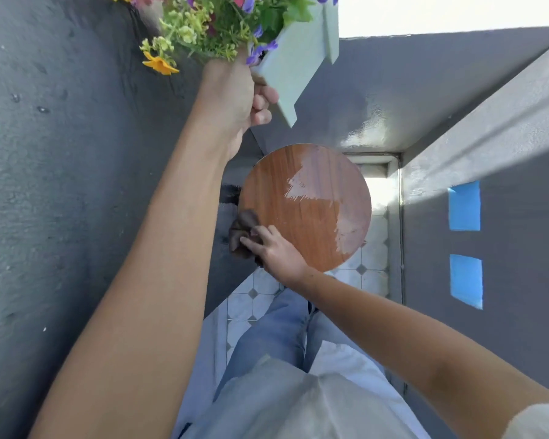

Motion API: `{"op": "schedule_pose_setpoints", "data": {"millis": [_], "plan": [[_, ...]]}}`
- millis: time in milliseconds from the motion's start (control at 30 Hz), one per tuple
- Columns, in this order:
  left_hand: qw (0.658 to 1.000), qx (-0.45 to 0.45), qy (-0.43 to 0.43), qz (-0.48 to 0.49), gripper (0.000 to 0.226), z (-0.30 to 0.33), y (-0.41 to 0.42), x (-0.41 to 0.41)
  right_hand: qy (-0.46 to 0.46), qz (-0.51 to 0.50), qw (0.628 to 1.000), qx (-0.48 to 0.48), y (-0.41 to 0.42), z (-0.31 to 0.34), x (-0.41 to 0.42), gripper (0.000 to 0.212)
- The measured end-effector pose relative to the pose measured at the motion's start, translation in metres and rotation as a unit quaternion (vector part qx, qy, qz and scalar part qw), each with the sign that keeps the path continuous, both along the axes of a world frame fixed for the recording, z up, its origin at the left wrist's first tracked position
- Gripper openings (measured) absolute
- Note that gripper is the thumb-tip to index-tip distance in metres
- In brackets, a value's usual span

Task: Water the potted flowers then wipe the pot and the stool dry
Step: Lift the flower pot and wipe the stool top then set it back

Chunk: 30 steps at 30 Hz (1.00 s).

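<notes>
My left hand (235, 99) grips the pale green pot (293, 64) by its lower edge and holds it in the air above the stool. Yellow, purple and pink flowers (210, 30) spill from the pot at the top of the view. Below it stands the round wooden stool (311, 213), with a wet sheen across its right half. My right hand (274, 251) presses a dark brown cloth (243, 231) onto the stool's near left edge.
A dark grey wall (61, 185) runs close along the left. A grey parapet with blue openings (465, 205) closes the right side. White tiled floor (371, 274) shows under the stool. My legs in jeans (276, 334) stand right before the stool.
</notes>
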<state>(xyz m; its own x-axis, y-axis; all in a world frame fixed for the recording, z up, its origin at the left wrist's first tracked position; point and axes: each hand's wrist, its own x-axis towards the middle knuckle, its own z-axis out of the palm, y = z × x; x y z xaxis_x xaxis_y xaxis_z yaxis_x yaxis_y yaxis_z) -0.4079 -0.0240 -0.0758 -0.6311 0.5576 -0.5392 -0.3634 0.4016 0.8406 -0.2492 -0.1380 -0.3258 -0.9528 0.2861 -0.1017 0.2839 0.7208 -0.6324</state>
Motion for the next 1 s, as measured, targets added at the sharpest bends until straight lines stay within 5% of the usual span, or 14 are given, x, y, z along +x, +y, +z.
{"op": "schedule_pose_setpoints", "data": {"millis": [133, 200, 300, 367, 467, 600, 800, 900, 1000], "plan": [[1.000, -0.003, -0.007, 0.003, 0.028, -0.002, -0.002, 0.006, 0.016, 0.046, 0.998, 0.049, 0.037, -0.012, 0.044, 0.052], [1.000, -0.003, -0.009, 0.005, 0.029, -0.004, -0.003, 0.008, 0.019, -0.077, 0.996, 0.048, 0.082, -0.013, 0.057, 0.048], [1.000, -0.006, -0.012, 0.005, 0.026, -0.008, -0.004, 0.012, 0.002, -0.334, 0.943, -0.014, 0.150, -0.009, 0.058, 0.038], [1.000, -0.006, -0.015, 0.008, 0.028, -0.009, -0.005, 0.016, 0.013, -0.398, 0.917, -0.028, 0.162, -0.008, 0.052, 0.032], [1.000, -0.001, -0.019, 0.004, 0.032, -0.010, -0.005, 0.023, -0.011, -0.392, 0.920, 0.020, 0.138, -0.002, 0.044, 0.030], [1.000, 0.000, -0.021, 0.004, 0.030, -0.012, -0.005, 0.030, 0.021, -0.225, 0.974, 0.018, 0.054, -0.012, 0.033, 0.047], [0.999, -0.002, -0.038, 0.007, 0.032, -0.011, -0.006, 0.035, 0.001, -0.058, 0.998, -0.002, -0.016, -0.012, 0.088, 0.061], [0.999, -0.004, -0.042, 0.009, 0.029, -0.011, -0.008, 0.034, 0.012, -0.115, 0.992, 0.043, 0.030, -0.011, 0.124, 0.057], [0.999, -0.005, -0.038, 0.016, 0.032, -0.010, -0.009, 0.036, 0.001, -0.298, 0.954, 0.042, 0.103, -0.011, 0.132, 0.044]]}}
